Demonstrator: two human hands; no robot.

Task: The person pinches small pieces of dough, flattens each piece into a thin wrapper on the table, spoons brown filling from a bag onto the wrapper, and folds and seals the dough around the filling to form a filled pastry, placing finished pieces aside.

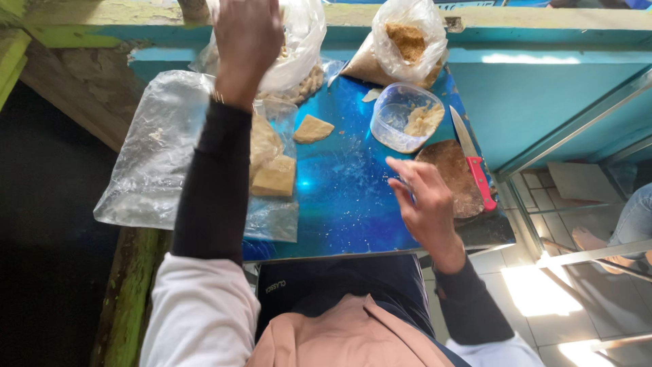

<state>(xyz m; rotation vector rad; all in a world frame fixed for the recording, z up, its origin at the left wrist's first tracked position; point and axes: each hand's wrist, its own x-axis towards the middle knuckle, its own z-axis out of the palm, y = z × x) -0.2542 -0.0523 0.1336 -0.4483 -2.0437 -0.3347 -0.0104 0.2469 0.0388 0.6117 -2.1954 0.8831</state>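
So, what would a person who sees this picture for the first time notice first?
Probably the glossy blue table, with tan blocks lying on clear plastic at its left. The left hand is raised high at a clear plastic bag at the back. The right hand hovers beside a round wooden board, where a red-handled knife lies.

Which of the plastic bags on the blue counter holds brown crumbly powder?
The knotted clear bag at the back right, above the round plastic container. The bag by the left hand holds pale lumps; the flat bag at left looks nearly empty.
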